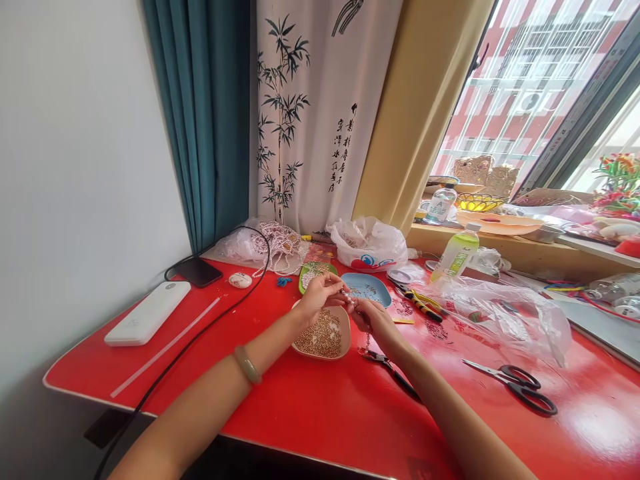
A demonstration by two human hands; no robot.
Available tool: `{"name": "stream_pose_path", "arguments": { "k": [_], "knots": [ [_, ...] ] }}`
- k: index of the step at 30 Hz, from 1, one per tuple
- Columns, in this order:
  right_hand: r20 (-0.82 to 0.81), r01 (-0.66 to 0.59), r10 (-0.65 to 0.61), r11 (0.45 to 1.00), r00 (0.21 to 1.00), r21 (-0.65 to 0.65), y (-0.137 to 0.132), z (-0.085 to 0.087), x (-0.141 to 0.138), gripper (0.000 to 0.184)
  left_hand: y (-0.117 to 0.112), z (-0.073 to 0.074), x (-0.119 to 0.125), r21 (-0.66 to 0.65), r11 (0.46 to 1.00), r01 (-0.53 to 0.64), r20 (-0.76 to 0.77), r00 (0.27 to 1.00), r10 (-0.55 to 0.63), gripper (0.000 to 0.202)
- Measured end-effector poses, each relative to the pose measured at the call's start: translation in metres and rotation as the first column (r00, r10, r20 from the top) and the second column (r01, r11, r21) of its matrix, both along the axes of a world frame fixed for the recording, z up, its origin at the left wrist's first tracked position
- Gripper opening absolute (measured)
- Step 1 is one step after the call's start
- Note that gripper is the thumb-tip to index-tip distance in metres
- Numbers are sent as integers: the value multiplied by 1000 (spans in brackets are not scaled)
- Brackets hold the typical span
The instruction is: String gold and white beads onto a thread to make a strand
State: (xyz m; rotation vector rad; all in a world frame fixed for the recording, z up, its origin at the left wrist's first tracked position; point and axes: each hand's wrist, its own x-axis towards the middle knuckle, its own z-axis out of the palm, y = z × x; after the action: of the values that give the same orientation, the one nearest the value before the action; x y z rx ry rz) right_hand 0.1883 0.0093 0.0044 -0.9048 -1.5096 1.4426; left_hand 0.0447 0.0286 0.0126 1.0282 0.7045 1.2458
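Note:
My left hand (321, 295) and my right hand (374, 320) meet over the bowls, both with closed fingertips on a small string of beads (349, 299). Part of the string hangs below my right hand. Beneath my left hand is a pale bowl (346, 337) full of gold-coloured beads (323, 339). Just beyond my hands are a blue tray (383, 293) with small pieces and a green tray (303, 272) of beads, partly covered by my left hand. Black-handled pliers (393, 373) lie beside my right wrist.
Scissors (515, 385) and yellow-black pliers (425, 307) lie on the red table (280, 413) at right, near a clear plastic bag (510, 313) and a bottle (457, 252). On the left are a white power bank (149, 313), a phone (200, 271) and a black cable (200, 332).

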Motion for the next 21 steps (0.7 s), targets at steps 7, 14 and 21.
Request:
{"name": "stream_pose_path", "arguments": {
  "k": [7, 14, 21],
  "knots": [
    [79, 76, -71, 996, 994, -54, 0, 3, -1, 19, -2, 0, 0, 30, 1000, 6, -48, 999, -4, 14],
    [67, 50, -47, 998, 997, -33, 1, -1, 1, 16, -4, 1, 2, 49, 999, 2, -75, 997, 2, 14],
    [77, 62, -58, 997, 995, -47, 0, 0, 2, 17, -4, 0, 3, 50, 999, 12, -64, 998, -9, 17]
  ]
}}
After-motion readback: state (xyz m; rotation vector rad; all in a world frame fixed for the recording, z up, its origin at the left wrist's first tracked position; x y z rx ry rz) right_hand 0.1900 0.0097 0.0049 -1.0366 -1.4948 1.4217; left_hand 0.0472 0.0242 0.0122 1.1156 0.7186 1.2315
